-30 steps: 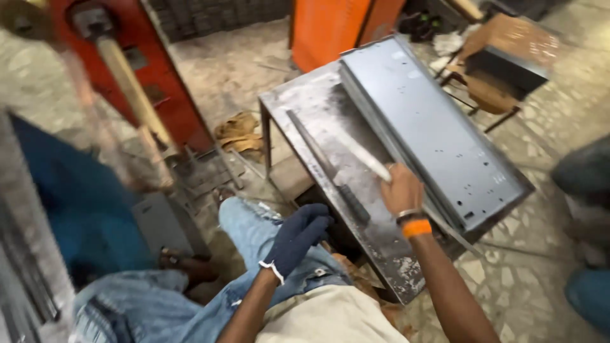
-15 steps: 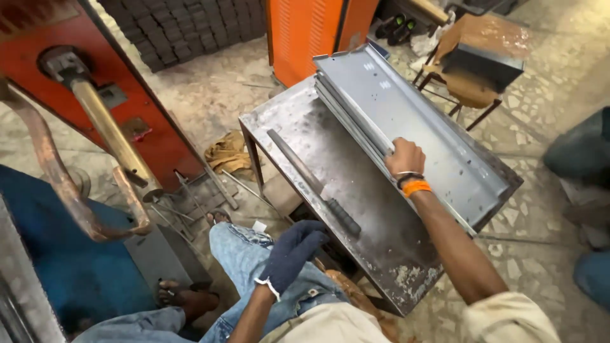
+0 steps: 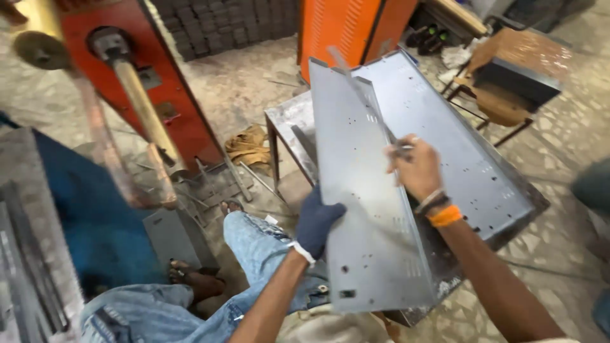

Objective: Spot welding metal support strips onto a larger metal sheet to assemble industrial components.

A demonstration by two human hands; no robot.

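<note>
A: Head view, item one?

B: Grey sheet-metal panel (image 3: 365, 209), punched with small holes, a folded flange along its right edge. It is tilted up off the steel table (image 3: 286, 121), its near end low over the person's lap, its far end blurred.

A: Hands on it?

B: Left hand (image 3: 316, 219), in a dark blue glove, fingers closed over the panel's left edge about midway down. Right hand (image 3: 416, 168), bare, with an orange wristband (image 3: 445, 216), fingers curled around the top of the flange. The fingertips of both are hidden behind the metal.

A: Item two?

B: A second grey panel (image 3: 464, 146) of the same kind, lying flat on the table behind the first and partly covered by it.

A: Surroundings?

B: Red machine (image 3: 171, 108) with a long pale handle, upper left, top cut off. Orange cabinet (image 3: 349, 28) beyond the table, also cut off. A wooden chair (image 3: 508, 76) on the upper right. Yellow rag (image 3: 251, 146) on the floor. Blue block (image 3: 89, 222) at left, blurred. Jeans (image 3: 254, 241) and a sandalled foot below.
</note>
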